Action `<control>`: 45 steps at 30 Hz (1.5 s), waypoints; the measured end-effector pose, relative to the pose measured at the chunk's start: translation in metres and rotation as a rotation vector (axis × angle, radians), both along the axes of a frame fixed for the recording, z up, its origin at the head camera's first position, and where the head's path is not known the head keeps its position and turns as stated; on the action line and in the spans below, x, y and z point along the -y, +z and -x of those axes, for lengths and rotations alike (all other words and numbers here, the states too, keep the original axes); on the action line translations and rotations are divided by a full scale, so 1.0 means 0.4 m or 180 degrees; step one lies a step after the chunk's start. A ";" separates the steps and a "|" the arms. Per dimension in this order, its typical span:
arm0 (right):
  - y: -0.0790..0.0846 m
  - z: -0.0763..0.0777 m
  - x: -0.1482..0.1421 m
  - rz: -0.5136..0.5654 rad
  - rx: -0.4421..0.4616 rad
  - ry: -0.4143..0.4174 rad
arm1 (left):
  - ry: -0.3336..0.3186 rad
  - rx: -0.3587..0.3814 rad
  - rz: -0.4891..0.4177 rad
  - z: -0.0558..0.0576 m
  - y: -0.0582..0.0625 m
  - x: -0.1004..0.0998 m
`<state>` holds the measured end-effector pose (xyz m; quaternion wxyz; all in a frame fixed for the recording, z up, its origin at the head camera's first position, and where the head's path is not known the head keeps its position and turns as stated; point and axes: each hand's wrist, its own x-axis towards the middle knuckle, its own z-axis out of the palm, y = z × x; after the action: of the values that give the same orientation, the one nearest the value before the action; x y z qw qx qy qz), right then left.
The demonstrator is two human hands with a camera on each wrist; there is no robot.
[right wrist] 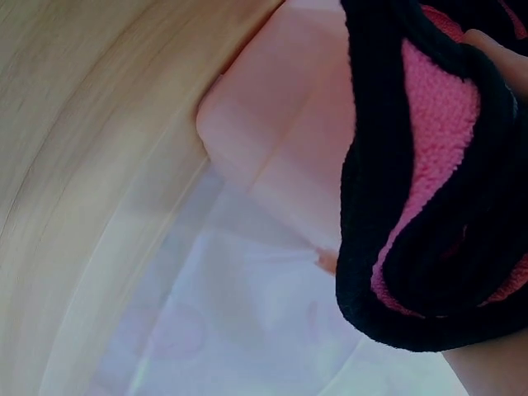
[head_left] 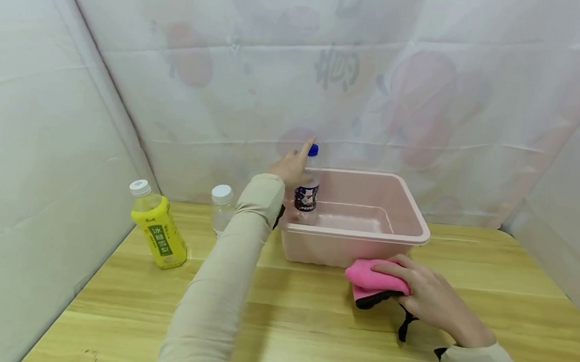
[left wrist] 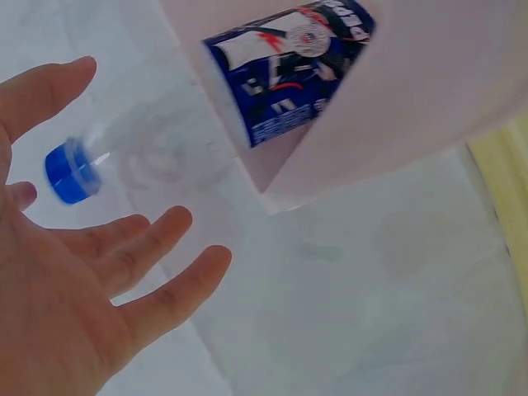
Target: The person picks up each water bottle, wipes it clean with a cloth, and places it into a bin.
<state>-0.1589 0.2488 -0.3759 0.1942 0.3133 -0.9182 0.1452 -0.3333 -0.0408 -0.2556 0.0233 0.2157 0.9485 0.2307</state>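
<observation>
The blue-capped bottle (head_left: pixel 306 199) is contained near-upright in the bin (head_left: pixel 330 252), just right of the left hand (head_left: pixel 290 168), its fingers (left wrist: pixel 173 289) spread and empty; a pink cloth (head_left: pixel 373 276) is gripped by the right hand (head_left: pixel 430 298).

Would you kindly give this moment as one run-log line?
left hand: fingers spread near Pepsi bottle; right hand: grips pink cloth; Pepsi bottle: in pink bin; yellow bottle: on table

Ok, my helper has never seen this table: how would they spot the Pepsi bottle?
On the wooden table sits a pink plastic basin. The Pepsi bottle stands inside its left end. Its blue cap marks it out from the white-capped yellow bottle and white-capped clear bottle further left.
</observation>
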 end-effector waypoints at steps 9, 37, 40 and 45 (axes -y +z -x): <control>0.000 -0.003 -0.005 -0.0022 -0.0023 -0.0044 | -0.0135 -0.0297 -0.0160 -0.057 -0.001 0.043; 0.007 0.005 0.010 0.0036 -0.0074 0.0006 | 0.0046 -0.1670 -0.0562 -0.410 -0.218 0.251; 0.008 0.007 0.012 0.0051 -0.0058 0.0030 | 0.0158 -0.1737 -0.0569 -0.415 -0.238 0.268; 0.014 0.004 0.020 0.0084 -0.0061 0.0070 | 0.0298 -0.1827 -0.0549 -0.415 -0.244 0.285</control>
<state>-0.1606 0.2407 -0.3704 0.2056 0.3222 -0.9107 0.1565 -0.1673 -0.1548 -0.3532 -0.2748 0.2294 0.9021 0.2409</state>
